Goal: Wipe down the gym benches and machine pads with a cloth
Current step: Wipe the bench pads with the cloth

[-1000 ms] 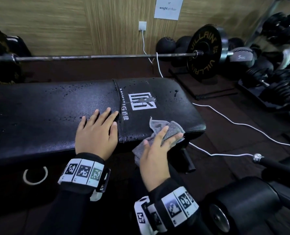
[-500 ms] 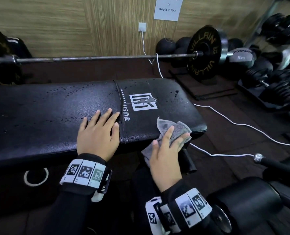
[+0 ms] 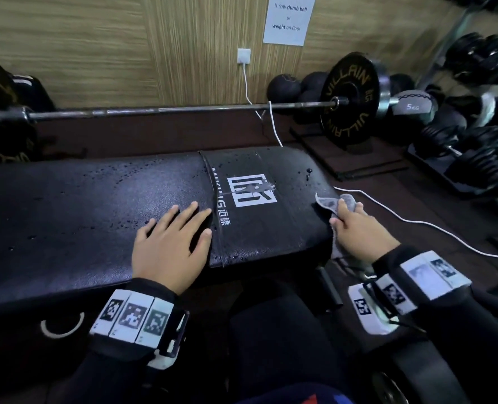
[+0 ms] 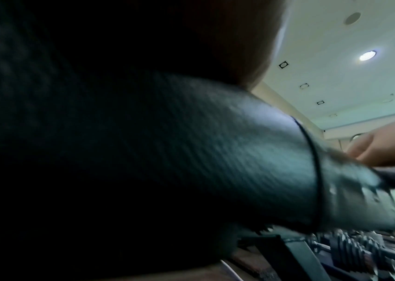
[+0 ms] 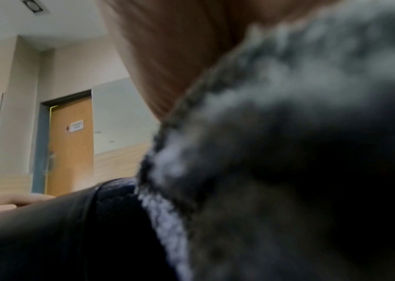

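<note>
Wood-grain wall panelling and a barbell (image 3: 183,109) lying on the floor sit behind the black padded table (image 3: 67,205), whose top is speckled with droplets. Half a second ago the grey cloth (image 3: 328,203) lay at the near edge of the pad, below the white logo (image 3: 252,190); now it has slid out to the rounded end of the pad, right of that logo, partly draped over the edge. That suggests the stroke has run off the end, so the wet stretch left of the logo is not yet wiped. The right hand (image 3: 358,228) lies on the cloth, its fingers (image 3: 342,206) extended and pressing it onto the pad's corner, not curled round it; the right wrist view shows the cloth directly beneath the palm. Left of the logo, the left hand (image 3: 170,243) rests flat on the pad, fingers spread, holding nothing, unmoved. A white cable (image 3: 417,223) trails over the floor right of the logo.
</note>
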The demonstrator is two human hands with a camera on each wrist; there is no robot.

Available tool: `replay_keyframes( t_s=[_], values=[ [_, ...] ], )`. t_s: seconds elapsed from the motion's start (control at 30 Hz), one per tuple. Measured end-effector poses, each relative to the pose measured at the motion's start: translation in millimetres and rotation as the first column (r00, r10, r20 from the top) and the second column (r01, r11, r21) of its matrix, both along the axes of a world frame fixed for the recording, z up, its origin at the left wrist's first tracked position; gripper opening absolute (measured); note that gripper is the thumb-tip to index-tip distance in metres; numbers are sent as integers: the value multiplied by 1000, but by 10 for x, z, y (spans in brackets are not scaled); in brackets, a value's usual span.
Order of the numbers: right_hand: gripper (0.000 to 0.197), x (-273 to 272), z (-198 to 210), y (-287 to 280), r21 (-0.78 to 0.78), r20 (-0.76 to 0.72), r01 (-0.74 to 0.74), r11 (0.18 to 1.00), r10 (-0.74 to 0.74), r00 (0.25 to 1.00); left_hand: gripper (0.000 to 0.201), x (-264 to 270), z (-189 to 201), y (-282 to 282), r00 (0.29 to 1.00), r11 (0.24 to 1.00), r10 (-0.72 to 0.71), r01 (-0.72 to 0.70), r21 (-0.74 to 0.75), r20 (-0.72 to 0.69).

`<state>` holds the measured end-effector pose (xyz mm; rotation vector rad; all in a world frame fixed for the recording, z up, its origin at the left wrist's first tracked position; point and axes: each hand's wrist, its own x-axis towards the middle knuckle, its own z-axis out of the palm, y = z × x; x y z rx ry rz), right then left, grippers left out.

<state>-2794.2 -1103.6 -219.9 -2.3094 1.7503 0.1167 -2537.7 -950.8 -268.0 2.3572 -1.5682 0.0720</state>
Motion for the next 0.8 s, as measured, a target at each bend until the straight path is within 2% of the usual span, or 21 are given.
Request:
replay_keyframes(
  t_s=[0.2,0.4,0.7,0.8],
  values=[
    [55,-75,82,-452,129,-105,-149,980,163,981,56,291,32,64,997,992,75,-72,100,-29],
    [59,66,159,-901,231,-189,-251,940,297,936,63,275,-17,102,995,993,99,-100,60,19],
    [54,600,316,-1472,209,-244,-282,936,330,912,56,237,-1,76,991,991,132,-132,16,22],
    [44,785,335,-1702,185,-263,-303,935,344,901,53,220,18,72,989,989,148,-148,12,23]
  ],
)
